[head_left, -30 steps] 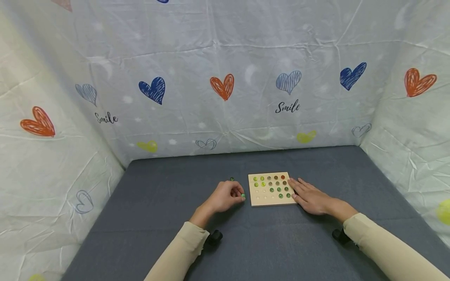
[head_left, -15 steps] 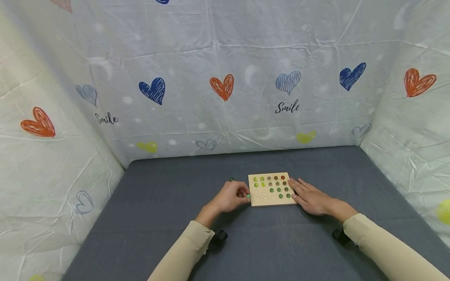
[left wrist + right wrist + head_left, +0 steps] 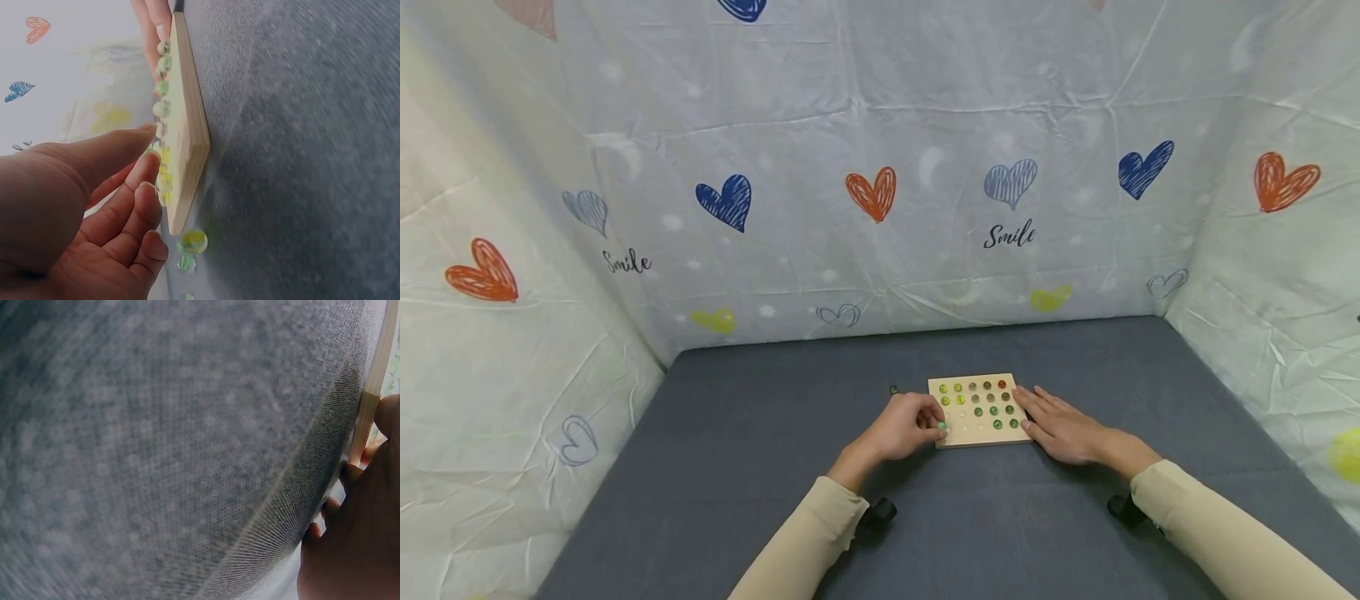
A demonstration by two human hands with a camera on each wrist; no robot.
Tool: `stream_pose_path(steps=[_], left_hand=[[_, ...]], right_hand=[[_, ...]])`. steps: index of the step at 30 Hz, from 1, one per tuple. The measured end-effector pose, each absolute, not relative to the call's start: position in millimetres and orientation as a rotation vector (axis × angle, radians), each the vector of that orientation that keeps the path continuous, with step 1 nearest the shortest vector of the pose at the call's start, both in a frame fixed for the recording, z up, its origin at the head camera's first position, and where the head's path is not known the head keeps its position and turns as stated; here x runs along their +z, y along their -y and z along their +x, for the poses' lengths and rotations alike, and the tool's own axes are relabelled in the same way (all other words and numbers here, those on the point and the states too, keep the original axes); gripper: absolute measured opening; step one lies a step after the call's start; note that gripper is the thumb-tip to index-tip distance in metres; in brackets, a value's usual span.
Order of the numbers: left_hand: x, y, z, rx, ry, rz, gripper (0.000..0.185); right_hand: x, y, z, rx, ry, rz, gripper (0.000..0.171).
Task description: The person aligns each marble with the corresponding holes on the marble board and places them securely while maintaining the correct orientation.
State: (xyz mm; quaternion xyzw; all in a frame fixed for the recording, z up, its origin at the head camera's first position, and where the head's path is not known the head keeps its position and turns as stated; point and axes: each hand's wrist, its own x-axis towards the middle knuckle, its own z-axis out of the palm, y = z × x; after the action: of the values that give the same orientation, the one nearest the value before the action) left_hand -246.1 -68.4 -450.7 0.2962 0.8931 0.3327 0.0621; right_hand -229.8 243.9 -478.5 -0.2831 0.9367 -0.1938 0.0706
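A small green marble (image 3: pixel 942 426) sits pinched at the fingertips of the left hand (image 3: pixel 904 427), right over the near left corner of the wooden board (image 3: pixel 977 437), which lies flat on the grey bench (image 3: pixel 760 467) a little ahead of the person. The board's holes carry rows of marbles: yellow-green, grey and orange ones at the far side, darker green ones toward the right, with pale empty holes near the left hand. The left wrist view shows what the head view does not: the board seen edge-on (image 3: pixel 187 137), marbles standing proud of its face, and two loose marbles (image 3: pixel 192 241) lying on the bench just off its corner; the pinched marble cannot be made out there. From the head view one more loose marble (image 3: pixel 893 389) rests on the bench beyond the left hand. The left fingers are curled together around the pinch, wrist low over the bench. The right hand (image 3: pixel 1063 429) lies flat, fingers straight and slightly spread, pressing against the board's right edge; the right wrist view shows only blurred bench cloth, the board's edge (image 3: pixel 374 381) and part of that hand.
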Motion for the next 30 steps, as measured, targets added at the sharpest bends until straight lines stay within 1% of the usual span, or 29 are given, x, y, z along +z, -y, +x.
stream_pose_path(steps=[7,13,21,30], left_hand=[[-450,59,-245,1.02,-2.688,0.944,0.009],[-451,51,-245,1.044,-2.682,0.927,0.01],[-453,42,-248,1.032,-2.676,0.925,0.01],[-458,32,-249,1.044,-2.661,0.927,0.01]], right_hand=[[-476,-242,-228,-0.581,-2.81,-0.835,0.059],[-487,-245,-234,-0.58,-2.82,-0.816,0.06],[-479,-245,-231,-0.595,-2.826,-0.849,0.06],[-488,-246,-235,-0.551,-2.839,-0.828,0.062]])
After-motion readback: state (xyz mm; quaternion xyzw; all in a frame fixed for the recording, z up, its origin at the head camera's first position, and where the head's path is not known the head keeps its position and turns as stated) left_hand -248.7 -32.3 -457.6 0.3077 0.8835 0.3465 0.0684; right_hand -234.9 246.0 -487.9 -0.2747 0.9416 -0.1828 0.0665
